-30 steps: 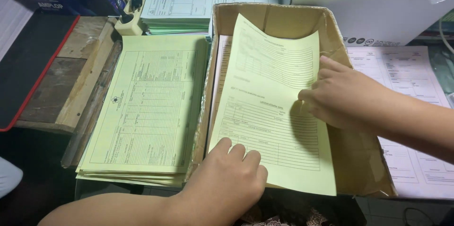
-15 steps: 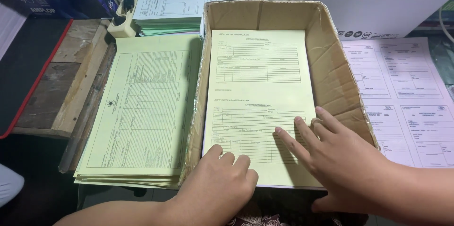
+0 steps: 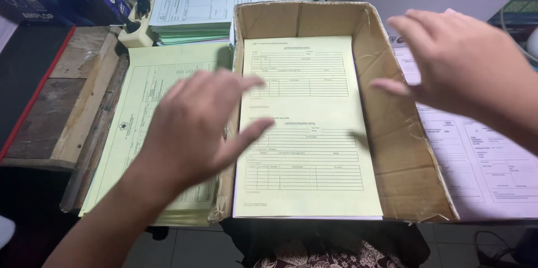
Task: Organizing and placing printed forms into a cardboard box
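A shallow cardboard box sits in front of me with a yellow printed form lying flat on top of its stack inside. My left hand hovers with fingers spread over the box's left wall and the stack of yellow forms beside it, holding nothing. My right hand is lifted above the box's right wall, fingers apart and empty. Neither hand touches the form.
A pile of pale pink forms lies right of the box. Green and white form stacks sit behind. A power strip, a dark blue box and wooden boards are at the left.
The yellow sheet, held curled a second ago, now lies flat in the box. Both hands have lifted off it; the left moved up and left, the right up and right.
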